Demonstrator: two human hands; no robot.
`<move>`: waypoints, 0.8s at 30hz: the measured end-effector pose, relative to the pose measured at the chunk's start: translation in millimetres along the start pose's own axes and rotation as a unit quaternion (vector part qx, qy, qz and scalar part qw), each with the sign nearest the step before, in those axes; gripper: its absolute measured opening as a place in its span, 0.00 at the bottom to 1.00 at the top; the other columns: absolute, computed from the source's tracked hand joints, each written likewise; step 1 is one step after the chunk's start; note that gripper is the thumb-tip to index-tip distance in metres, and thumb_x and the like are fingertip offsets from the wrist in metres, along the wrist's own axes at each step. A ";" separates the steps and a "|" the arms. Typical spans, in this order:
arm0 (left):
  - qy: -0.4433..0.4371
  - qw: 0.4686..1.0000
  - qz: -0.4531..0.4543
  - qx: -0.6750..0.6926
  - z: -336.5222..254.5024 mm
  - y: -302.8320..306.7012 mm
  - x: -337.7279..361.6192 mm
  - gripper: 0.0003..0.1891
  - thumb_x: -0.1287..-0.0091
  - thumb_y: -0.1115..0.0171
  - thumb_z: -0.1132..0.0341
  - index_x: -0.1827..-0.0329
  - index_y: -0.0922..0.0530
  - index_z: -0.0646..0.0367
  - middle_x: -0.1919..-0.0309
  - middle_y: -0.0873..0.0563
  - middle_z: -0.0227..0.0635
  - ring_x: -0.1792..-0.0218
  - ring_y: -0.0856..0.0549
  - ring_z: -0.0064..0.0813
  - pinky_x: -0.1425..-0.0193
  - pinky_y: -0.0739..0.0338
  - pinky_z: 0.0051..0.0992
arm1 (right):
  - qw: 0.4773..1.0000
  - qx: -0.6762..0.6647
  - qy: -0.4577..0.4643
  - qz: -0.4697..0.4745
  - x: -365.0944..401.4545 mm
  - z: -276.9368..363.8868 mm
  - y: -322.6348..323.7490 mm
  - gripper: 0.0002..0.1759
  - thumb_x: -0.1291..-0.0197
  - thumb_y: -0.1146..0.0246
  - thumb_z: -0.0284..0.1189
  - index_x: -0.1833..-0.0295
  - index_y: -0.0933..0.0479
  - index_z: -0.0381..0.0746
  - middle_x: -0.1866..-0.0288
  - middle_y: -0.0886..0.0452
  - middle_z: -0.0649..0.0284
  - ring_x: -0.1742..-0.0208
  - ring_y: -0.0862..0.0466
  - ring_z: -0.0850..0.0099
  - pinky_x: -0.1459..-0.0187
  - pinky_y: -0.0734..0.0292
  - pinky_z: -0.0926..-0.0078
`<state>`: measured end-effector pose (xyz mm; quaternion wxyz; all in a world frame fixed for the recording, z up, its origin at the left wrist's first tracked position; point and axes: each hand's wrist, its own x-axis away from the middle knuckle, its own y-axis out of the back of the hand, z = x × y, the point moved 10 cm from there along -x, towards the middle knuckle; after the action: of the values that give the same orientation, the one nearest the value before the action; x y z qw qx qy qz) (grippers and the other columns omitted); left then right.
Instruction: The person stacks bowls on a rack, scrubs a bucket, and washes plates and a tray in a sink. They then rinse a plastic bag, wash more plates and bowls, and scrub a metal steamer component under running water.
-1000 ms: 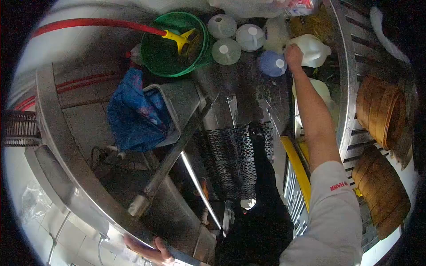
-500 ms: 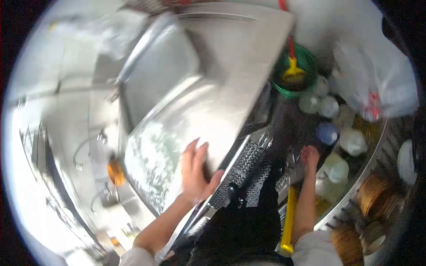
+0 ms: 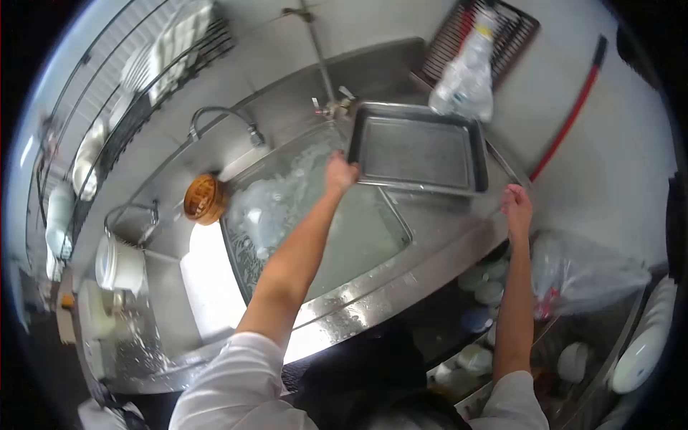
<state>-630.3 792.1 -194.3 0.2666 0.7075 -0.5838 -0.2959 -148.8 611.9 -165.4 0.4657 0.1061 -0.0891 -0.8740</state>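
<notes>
A rectangular metal tray (image 3: 419,154) with raised sides lies over the right end of the sink and its drainboard. My left hand (image 3: 340,174) reaches across the water and is closed on the tray's left rim. My right hand (image 3: 517,206) is to the right of the tray, apart from it, by the counter's right end. Its fingers are curled in; whether anything is in them is hidden. Below my left arm is the sink basin (image 3: 401,233), filled with cloudy water. A whitish, bubbly mass (image 3: 261,211) shows in its left part.
A round bamboo steamer (image 3: 205,199) sits at the basin's left rim. Faucets (image 3: 226,111) rise behind. A clear plastic bag (image 3: 466,82) hangs by a dark rack (image 3: 516,32). A red hose (image 3: 573,118) runs down the wall. Bottles and jugs (image 3: 476,358) stand under the counter, right.
My view has swung round to the sink and wall. My left hand, spread near the sink's front edge before, now grips the tray rim. My right hand has risen from beside the low bottles.
</notes>
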 end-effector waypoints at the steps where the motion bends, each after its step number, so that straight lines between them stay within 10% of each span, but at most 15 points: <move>1: -0.024 0.998 0.001 -0.053 9.9 -17.0 -11.2 0.26 0.47 0.36 0.65 0.46 0.29 0.66 0.59 0.16 0.54 0.54 0.17 0.52 0.47 0.22 0.41 | 0.997 0.075 0.010 0.012 -24.3 -9.5 -9.5 0.14 0.36 0.40 0.33 0.50 0.25 0.36 0.60 0.20 0.63 0.63 0.21 0.74 0.60 0.26 0.77; 3: 0.037 0.994 0.099 -0.043 11.4 -29.1 -13.9 0.26 0.46 0.37 0.65 0.44 0.31 0.65 0.59 0.15 0.55 0.52 0.17 0.52 0.46 0.22 0.42 | 0.974 0.220 0.041 0.040 -91.4 -39.2 -32.2 0.18 0.38 0.37 0.35 0.48 0.26 0.35 0.58 0.20 0.64 0.60 0.21 0.71 0.57 0.26 0.73; 9: 0.121 0.992 0.013 0.030 24.1 -14.9 16.3 0.18 0.45 0.37 0.68 0.51 0.24 0.60 0.60 0.15 0.52 0.53 0.17 0.52 0.47 0.22 0.44 | 0.979 -0.010 -0.114 0.171 -119.6 -79.0 -98.7 0.36 0.46 0.33 0.33 0.33 0.36 0.33 0.41 0.26 0.54 0.40 0.26 0.63 0.37 0.34 0.67; 24: 0.089 0.977 -0.149 0.124 93.7 173.8 121.4 0.19 0.53 0.48 0.76 0.56 0.20 0.62 0.65 0.17 0.57 0.57 0.19 0.57 0.50 0.25 0.46 | 0.974 -0.006 -0.042 0.224 -5.8 4.4 -174.7 0.19 0.47 0.39 0.24 0.48 0.26 0.31 0.54 0.22 0.64 0.52 0.25 0.74 0.46 0.34 0.77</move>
<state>-797.5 639.0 -145.6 0.1807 0.8377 -0.4779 -0.1930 -285.7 713.1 -205.0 0.6462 0.0439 -0.1250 -0.7516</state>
